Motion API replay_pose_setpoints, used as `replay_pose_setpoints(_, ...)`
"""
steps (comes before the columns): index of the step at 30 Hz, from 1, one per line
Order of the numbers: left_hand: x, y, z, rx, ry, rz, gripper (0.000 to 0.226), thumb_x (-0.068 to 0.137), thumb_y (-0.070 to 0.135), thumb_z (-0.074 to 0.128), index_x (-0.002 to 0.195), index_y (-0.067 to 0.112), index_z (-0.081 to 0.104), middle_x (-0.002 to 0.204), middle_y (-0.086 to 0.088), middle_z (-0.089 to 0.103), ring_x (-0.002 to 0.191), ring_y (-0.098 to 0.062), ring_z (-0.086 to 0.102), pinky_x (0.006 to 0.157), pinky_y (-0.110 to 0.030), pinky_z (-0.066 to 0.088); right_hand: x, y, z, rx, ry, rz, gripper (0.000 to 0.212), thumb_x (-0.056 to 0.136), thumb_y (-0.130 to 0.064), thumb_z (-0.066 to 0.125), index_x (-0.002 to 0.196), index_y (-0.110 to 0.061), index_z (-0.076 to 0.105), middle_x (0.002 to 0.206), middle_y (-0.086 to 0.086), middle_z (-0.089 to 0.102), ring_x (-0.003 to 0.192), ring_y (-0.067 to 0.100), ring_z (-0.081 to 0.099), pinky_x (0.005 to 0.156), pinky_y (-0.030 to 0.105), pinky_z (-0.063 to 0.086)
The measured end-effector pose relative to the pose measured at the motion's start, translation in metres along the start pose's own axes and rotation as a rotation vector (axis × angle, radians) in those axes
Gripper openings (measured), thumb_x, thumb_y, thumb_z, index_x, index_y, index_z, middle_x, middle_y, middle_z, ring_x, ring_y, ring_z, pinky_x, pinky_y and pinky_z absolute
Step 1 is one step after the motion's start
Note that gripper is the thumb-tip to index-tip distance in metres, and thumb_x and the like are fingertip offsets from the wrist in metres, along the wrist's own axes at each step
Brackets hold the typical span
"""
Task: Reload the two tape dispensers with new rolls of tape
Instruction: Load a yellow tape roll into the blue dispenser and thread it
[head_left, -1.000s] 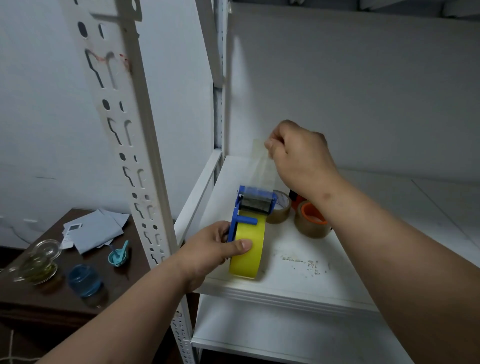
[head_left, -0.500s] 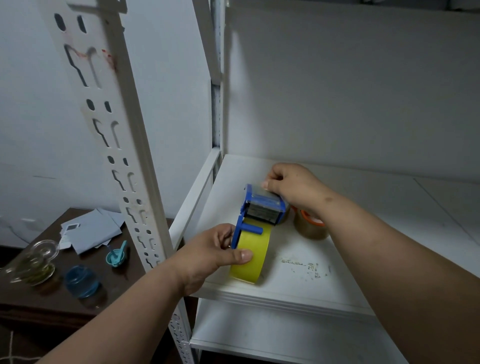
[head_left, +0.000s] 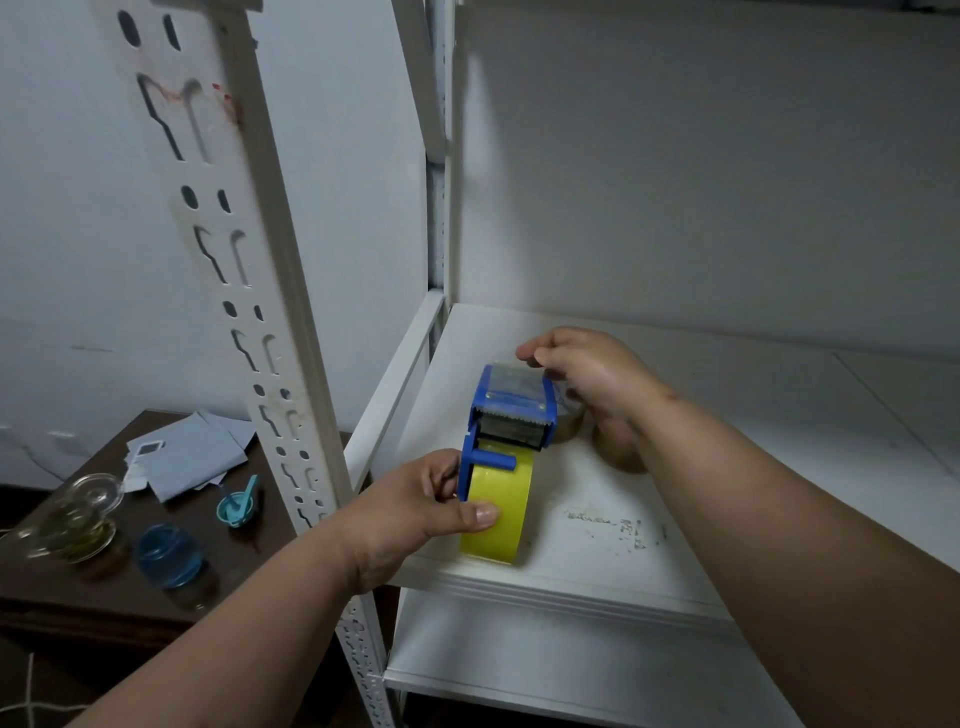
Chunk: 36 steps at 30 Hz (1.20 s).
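A blue tape dispenser loaded with a yellow tape roll stands on edge near the front left of the white shelf. My left hand grips the roll and the dispenser's side, thumb across the yellow face. My right hand rests at the dispenser's top right, fingertips pressing the clear tape end down over the blade end. Behind that hand a brownish tape roll and a second roll lie on the shelf, mostly hidden.
A slotted white upright post of the rack stands just left of my left arm. Below left is a dark wooden table with grey papers, a glass teapot, a blue jar and a small teal cup. Crumbs dot the shelf.
My right hand, which held a strip of clear tape pulled high above the dispenser, has come down and laid the tape end onto the dispenser's top. The left hand kept its grip.
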<state>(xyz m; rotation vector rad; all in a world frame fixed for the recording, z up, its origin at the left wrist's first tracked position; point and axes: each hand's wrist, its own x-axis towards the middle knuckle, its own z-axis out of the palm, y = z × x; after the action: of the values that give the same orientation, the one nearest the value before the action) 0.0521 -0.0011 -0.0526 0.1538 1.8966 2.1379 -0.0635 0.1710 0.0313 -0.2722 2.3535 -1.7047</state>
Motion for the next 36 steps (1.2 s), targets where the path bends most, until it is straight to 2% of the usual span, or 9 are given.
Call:
replay_pose_setpoints(1,-0.001,0.0,0.0,0.001,0.002,-0.002,0.046,0.08,0.001,0.071,0.125,-0.002,0.058,0.119,-0.024,0.067,0.106,-0.029,0.064,0.095,-0.038,0.051,-0.003,0.0,-0.002,0.064,-0.043,0.024,0.009,0.078,-0.027,0.063,0.081,-0.02,0.069,0.087,-0.004,0.065,0.075,0.015,0.057,0.072,0.03,0.041)
replay_pose_setpoints(6,-0.004,-0.003,0.0,0.004,-0.007,-0.017,0.041,0.083,-0.007,0.065,0.123,-0.002,0.059,0.107,-0.011,0.071,0.1,-0.023,0.065,0.088,-0.034,0.051,-0.011,0.01,-0.005,0.031,-0.28,0.129,0.076,0.045,-0.037,0.079,0.118,-0.026,0.058,0.118,0.0,0.061,0.113,0.02,0.054,0.096,0.043,0.039)
replay_pose_setpoints(12,-0.008,-0.004,0.003,-0.009,-0.002,-0.026,0.043,0.081,-0.014,0.063,0.122,-0.004,0.058,0.109,-0.012,0.071,0.098,-0.022,0.067,0.086,-0.032,0.052,-0.011,0.019,0.002,0.207,-0.216,0.258,0.019,0.074,-0.01,0.068,0.092,-0.015,0.066,0.089,0.002,0.062,0.088,0.019,0.052,0.082,0.031,0.038)
replay_pose_setpoints(15,-0.01,-0.005,0.003,-0.009,0.009,-0.023,0.041,0.081,-0.014,0.064,0.12,-0.003,0.06,0.104,-0.008,0.073,0.094,-0.018,0.068,0.083,-0.028,0.053,-0.014,0.02,0.007,0.178,-0.195,0.247,0.009,0.078,-0.01,0.064,0.084,-0.017,0.068,0.084,0.002,0.061,0.091,0.023,0.048,0.084,0.035,0.035)
replay_pose_setpoints(23,-0.014,-0.004,0.004,0.018,0.019,-0.025,0.042,0.082,-0.013,0.064,0.123,-0.004,0.059,0.113,-0.016,0.069,0.103,-0.025,0.064,0.092,-0.033,0.051,-0.018,0.009,0.012,-0.123,-0.134,0.197,0.009,0.08,-0.028,0.062,0.076,-0.02,0.064,0.084,-0.001,0.058,0.075,0.016,0.049,0.068,0.028,0.036)
replay_pose_setpoints(27,-0.014,-0.004,0.003,0.02,0.029,-0.028,0.043,0.083,-0.012,0.063,0.124,-0.003,0.059,0.116,-0.019,0.068,0.105,-0.025,0.063,0.096,-0.036,0.05,-0.023,0.014,0.016,-0.126,-0.313,0.255,0.025,0.072,-0.05,0.067,0.071,-0.025,0.067,0.091,-0.005,0.062,0.099,0.018,0.051,0.103,0.043,0.031)
replay_pose_setpoints(30,-0.016,-0.004,0.003,0.017,0.029,-0.039,0.044,0.082,-0.012,0.064,0.124,-0.002,0.059,0.12,-0.021,0.067,0.107,-0.026,0.063,0.1,-0.04,0.049,-0.023,0.018,0.018,-0.033,-0.295,0.31,0.02,0.069,-0.042,0.072,0.059,-0.025,0.07,0.088,-0.005,0.065,0.1,0.019,0.054,0.109,0.05,0.029)
replay_pose_setpoints(32,-0.017,-0.005,0.003,0.02,0.031,-0.038,0.043,0.082,-0.012,0.064,0.123,-0.001,0.059,0.118,-0.018,0.068,0.107,-0.025,0.064,0.099,-0.038,0.049,-0.02,0.018,0.024,-0.009,-0.214,0.344,0.017,0.064,-0.038,0.074,0.069,-0.022,0.07,0.093,-0.002,0.066,0.097,0.02,0.056,0.109,0.05,0.029)
replay_pose_setpoints(36,-0.019,-0.006,0.001,0.01,0.035,-0.03,0.043,0.085,-0.011,0.062,0.126,-0.001,0.058,0.117,-0.017,0.068,0.106,-0.024,0.064,0.097,-0.035,0.05,-0.017,0.018,0.035,-0.019,-0.118,0.329,0.019,0.074,-0.036,0.07,0.069,-0.02,0.062,0.08,-0.003,0.063,0.08,0.014,0.052,0.086,0.034,0.036)
